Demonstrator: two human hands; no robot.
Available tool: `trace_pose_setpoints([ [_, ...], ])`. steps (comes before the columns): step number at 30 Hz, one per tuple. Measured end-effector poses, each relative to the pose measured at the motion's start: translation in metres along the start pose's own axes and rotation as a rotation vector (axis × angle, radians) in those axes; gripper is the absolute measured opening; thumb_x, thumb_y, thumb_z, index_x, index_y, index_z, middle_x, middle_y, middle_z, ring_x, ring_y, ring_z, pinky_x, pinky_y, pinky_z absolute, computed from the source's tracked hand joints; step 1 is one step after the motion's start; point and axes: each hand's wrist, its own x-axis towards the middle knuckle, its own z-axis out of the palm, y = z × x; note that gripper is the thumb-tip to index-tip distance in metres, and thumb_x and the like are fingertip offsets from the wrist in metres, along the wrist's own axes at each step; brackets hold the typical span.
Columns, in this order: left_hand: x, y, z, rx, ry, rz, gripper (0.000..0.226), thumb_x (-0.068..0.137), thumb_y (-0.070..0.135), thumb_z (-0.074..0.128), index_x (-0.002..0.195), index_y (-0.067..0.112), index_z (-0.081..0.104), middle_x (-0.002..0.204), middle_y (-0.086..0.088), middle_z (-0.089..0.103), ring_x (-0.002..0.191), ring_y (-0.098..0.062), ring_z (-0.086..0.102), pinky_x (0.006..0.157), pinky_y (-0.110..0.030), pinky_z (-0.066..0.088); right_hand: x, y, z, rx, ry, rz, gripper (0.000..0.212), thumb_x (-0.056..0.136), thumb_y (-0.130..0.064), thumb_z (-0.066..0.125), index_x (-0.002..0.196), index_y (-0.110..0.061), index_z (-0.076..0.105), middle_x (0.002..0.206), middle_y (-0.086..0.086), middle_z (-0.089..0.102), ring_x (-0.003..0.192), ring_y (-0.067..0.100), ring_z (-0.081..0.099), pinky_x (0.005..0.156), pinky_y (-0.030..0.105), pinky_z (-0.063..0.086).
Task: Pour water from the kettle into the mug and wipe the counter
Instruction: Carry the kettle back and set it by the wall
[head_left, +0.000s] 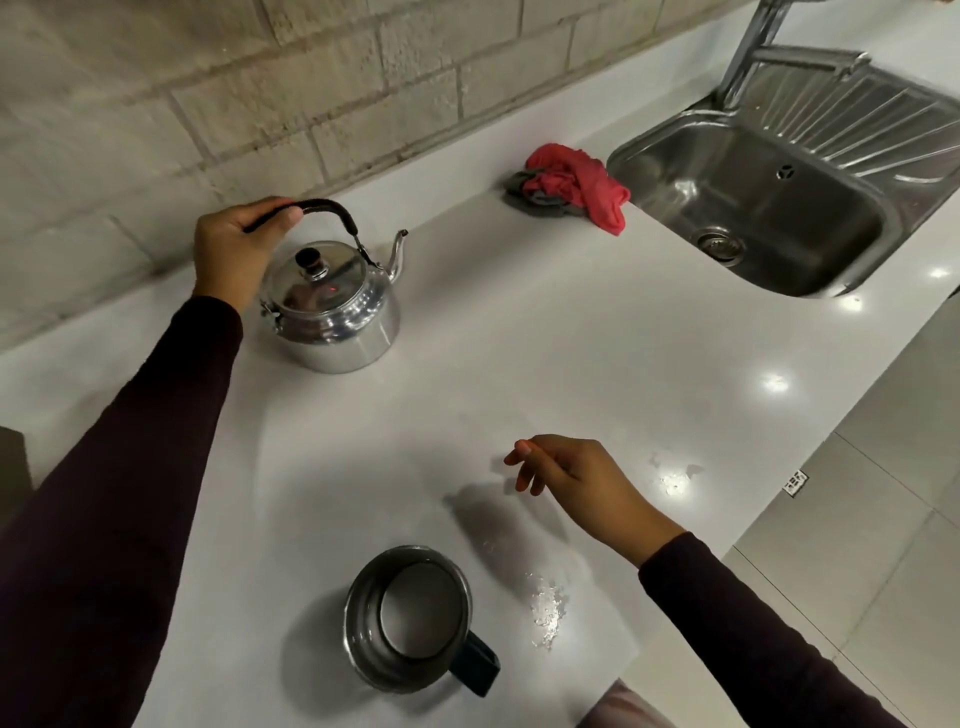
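At ten o'clock the left hand (236, 249) has its grip curled around the black handle of the kettle (332, 306), which stands on the worktop (545, 338), its spout aimed at two o'clock. At six o'clock sits the mug (410, 618), pale inside; whether it holds water cannot be told. Just right of it, wet patches (548, 608) glisten, so wiping looks undone. The right hand (566, 478) hovers at five o'clock, its grip loosely spread and holding nothing. At one o'clock the red cloth (576, 184) lies untouched beside the sink (753, 202).
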Motion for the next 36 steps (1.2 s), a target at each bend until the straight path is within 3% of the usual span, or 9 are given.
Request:
trace_pose_setpoints([
  [6, 0.006, -0.027, -0.004, 0.533, 0.105, -0.158, 0.038, 0.098, 0.024, 0.039, 0.134, 0.021, 0.051, 0.133, -0.026, 0.047, 0.121, -0.04, 0.046, 0.102, -0.042, 0.037, -0.007, -0.004, 0.0, 0.03, 0.006, 0.022, 0.031, 0.095, -0.044, 0.044, 0.083, -0.029, 0.069, 0.07, -0.013, 0.071, 0.064, 0.003, 0.061, 0.064, 0.007, 0.044],
  [9, -0.017, -0.033, 0.003, 0.618, 0.196, -0.314, 0.043, 0.099, 0.02, 0.033, 0.14, 0.028, 0.041, 0.141, -0.022, 0.037, 0.125, -0.042, 0.037, 0.103, -0.05, 0.032, -0.013, -0.006, 0.0, 0.019, -0.004, 0.02, 0.032, 0.095, -0.044, 0.043, 0.083, -0.028, 0.069, 0.07, -0.012, 0.071, 0.064, 0.004, 0.061, 0.067, 0.013, 0.045],
  [14, -0.054, -0.024, 0.001, 0.628, 0.173, -0.354, 0.046, 0.095, 0.017, 0.037, 0.141, 0.02, 0.039, 0.143, -0.019, 0.038, 0.128, -0.041, 0.035, 0.105, -0.05, 0.032, -0.024, -0.01, -0.002, -0.006, -0.013, 0.002, 0.031, 0.095, -0.043, 0.043, 0.085, -0.028, 0.069, 0.07, -0.009, 0.071, 0.065, 0.004, 0.062, 0.069, 0.018, 0.047],
  [17, -0.08, -0.003, -0.006, 0.556, 0.052, -0.326, 0.034, 0.092, 0.015, 0.041, 0.12, 0.009, 0.058, 0.13, -0.026, 0.054, 0.121, -0.043, 0.047, 0.103, -0.046, 0.04, -0.029, -0.013, -0.004, -0.019, -0.01, -0.022, 0.029, 0.095, -0.041, 0.045, 0.084, -0.029, 0.069, 0.073, -0.005, 0.072, 0.064, 0.003, 0.062, 0.065, 0.013, 0.044],
  [20, -0.13, 0.028, -0.008, 0.287, -0.042, -0.278, 0.031, 0.094, 0.01, 0.048, 0.122, 0.003, 0.061, 0.129, -0.017, 0.061, 0.12, -0.028, 0.054, 0.104, -0.03, 0.039, -0.033, -0.017, -0.006, -0.036, -0.002, -0.061, 0.027, 0.094, -0.039, 0.047, 0.084, -0.027, 0.069, 0.074, -0.003, 0.072, 0.064, 0.003, 0.063, 0.065, 0.015, 0.046],
  [22, -0.169, 0.051, -0.006, 0.147, -0.064, -0.25, 0.029, 0.094, 0.009, 0.049, 0.119, 0.004, 0.063, 0.109, -0.005, 0.069, 0.096, -0.016, 0.061, 0.086, -0.021, 0.043, -0.035, -0.02, -0.007, -0.049, -0.002, -0.091, 0.025, 0.095, -0.037, 0.049, 0.084, -0.026, 0.069, 0.074, -0.002, 0.072, 0.065, 0.005, 0.063, 0.068, 0.019, 0.048],
  [26, -0.23, 0.093, 0.001, 0.031, -0.191, -0.203, 0.024, 0.095, 0.017, 0.049, 0.102, 0.021, 0.071, 0.078, 0.013, 0.067, 0.063, -0.002, 0.058, 0.063, -0.01, 0.044, -0.035, -0.026, -0.013, -0.057, -0.013, -0.146, 0.022, 0.094, -0.033, 0.051, 0.083, -0.028, 0.069, 0.072, -0.002, 0.072, 0.065, 0.004, 0.064, 0.069, 0.02, 0.051],
  [30, -0.267, 0.129, 0.018, -0.079, -0.228, -0.147, 0.027, 0.095, 0.021, 0.049, 0.089, 0.037, 0.071, 0.063, 0.016, 0.068, 0.057, 0.002, 0.055, 0.062, -0.007, 0.043, -0.031, -0.029, -0.024, -0.002, -0.008, -0.2, 0.023, 0.094, -0.029, 0.052, 0.078, -0.032, 0.069, 0.073, -0.006, 0.071, 0.061, 0.001, 0.062, 0.061, 0.007, 0.045],
  [36, -0.284, 0.14, 0.075, -0.125, -0.192, -0.187, 0.03, 0.094, 0.023, 0.049, 0.085, 0.039, 0.072, 0.058, 0.017, 0.064, 0.054, 0.001, 0.051, 0.06, -0.008, 0.043, -0.011, -0.024, -0.058, 0.008, -0.038, -0.243, 0.022, 0.093, -0.028, 0.053, 0.079, -0.029, 0.071, 0.071, -0.003, 0.071, 0.061, 0.005, 0.062, 0.06, 0.008, 0.045],
])
